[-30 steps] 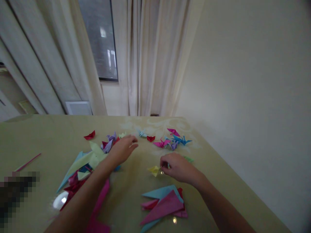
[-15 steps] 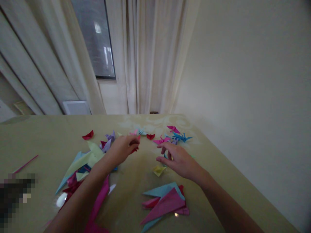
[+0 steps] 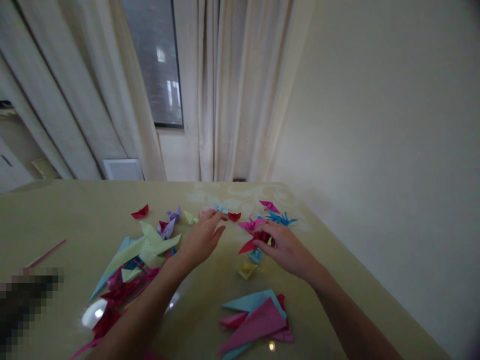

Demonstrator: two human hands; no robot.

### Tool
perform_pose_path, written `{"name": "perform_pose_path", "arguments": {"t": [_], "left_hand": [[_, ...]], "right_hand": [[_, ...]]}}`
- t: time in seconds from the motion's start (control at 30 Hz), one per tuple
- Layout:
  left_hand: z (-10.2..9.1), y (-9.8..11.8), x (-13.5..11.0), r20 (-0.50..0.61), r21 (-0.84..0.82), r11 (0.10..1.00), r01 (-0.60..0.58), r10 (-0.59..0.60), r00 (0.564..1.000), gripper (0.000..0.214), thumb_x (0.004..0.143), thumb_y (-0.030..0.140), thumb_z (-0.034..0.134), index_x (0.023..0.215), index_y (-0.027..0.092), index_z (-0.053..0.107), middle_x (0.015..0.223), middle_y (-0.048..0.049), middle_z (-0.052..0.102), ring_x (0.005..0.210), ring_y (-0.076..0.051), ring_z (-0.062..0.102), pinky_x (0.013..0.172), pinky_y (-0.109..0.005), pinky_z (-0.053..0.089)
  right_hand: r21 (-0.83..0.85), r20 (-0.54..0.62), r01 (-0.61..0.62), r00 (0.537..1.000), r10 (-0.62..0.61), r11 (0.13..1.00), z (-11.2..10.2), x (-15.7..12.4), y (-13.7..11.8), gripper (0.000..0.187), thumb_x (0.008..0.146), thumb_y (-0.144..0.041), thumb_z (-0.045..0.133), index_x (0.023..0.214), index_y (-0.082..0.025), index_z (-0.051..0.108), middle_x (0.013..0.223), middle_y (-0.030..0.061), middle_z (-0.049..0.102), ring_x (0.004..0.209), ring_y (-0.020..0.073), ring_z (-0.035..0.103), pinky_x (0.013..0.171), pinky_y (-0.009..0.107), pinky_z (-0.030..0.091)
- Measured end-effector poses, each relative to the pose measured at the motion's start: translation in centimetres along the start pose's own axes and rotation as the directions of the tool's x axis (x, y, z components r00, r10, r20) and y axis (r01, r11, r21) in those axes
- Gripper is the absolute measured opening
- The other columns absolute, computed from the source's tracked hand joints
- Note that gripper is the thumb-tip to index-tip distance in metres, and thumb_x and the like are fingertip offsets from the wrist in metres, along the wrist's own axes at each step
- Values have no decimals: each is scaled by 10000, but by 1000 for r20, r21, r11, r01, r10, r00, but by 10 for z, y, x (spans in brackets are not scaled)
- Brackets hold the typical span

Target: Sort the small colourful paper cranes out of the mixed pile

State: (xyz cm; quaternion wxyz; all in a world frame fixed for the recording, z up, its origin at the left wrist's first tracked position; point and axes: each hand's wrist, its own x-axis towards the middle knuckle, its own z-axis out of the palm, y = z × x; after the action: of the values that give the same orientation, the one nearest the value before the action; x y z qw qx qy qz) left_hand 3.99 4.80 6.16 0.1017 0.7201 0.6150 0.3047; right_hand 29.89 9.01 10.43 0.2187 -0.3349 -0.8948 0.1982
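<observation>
- Head view: nearest, sharp-pointed, flat-folded papers [image 3: 258, 322] overlap on the counter [image 3: 202, 310].
- Left forearm [image 3: 144, 310] hides part of a jumbled paper heap [image 3: 150, 245]; left hand [image 3: 204, 237] loosely spread.
- Right hand [image 3: 283, 247] pinches a red folded paper [image 3: 247, 246], inward from the right edge.
- Creased cranes [image 3: 281, 218] lie toward the far right corner.
- Pleated curtains [image 3: 247, 90] hang past the far edge.

The left grip [image 3: 202, 237] is a bare hand with slender fingers, carried on a slim left forearm [image 3: 154, 294], bare too, which comes in at seven o'clock and narrows toward the wrist. The right grip [image 3: 284, 247] is likewise bare, its right forearm [image 3: 344, 311] uncovered, smooth and slim, broadening toward five o'clock. Fingernails are too blurred to tell.
</observation>
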Motion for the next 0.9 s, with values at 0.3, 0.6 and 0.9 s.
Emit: {"name": "perform_pose_path", "arguments": {"t": [0.3,0.6,0.9], "left_hand": [[-3,-71,0,164,481,859,176,-285,944,353,993,136,494,1321,110,622,1324,-204,621,1176,-271,670,1039,-367,485],[-30,-45,4,98,523,826,211,-304,948,264,948,80,449,999,173,692,1051,-129,746,1001,-280,719,839,-345,496],[-54,12,-7,186,-25,1000,9,-4,983,142,919,196,608,1024,224,700,956,-30,760,898,-218,701,798,-308,494]], "right_hand": [[-108,-383,-344,880,280,933,-37,-4,79,214,924,-274,656,1116,-184,685,1122,101,715,775,184,732,740,325,575],[-54,-448,-260,869,210,964,-36,-4,61,261,938,-316,618,1156,-191,688,1245,130,675,799,188,749,693,314,597],[252,-56,0,998,15,968,0,-7,-17,382,1012,-391,625,1358,-230,639,1278,105,702,983,201,706,808,310,575]]}}
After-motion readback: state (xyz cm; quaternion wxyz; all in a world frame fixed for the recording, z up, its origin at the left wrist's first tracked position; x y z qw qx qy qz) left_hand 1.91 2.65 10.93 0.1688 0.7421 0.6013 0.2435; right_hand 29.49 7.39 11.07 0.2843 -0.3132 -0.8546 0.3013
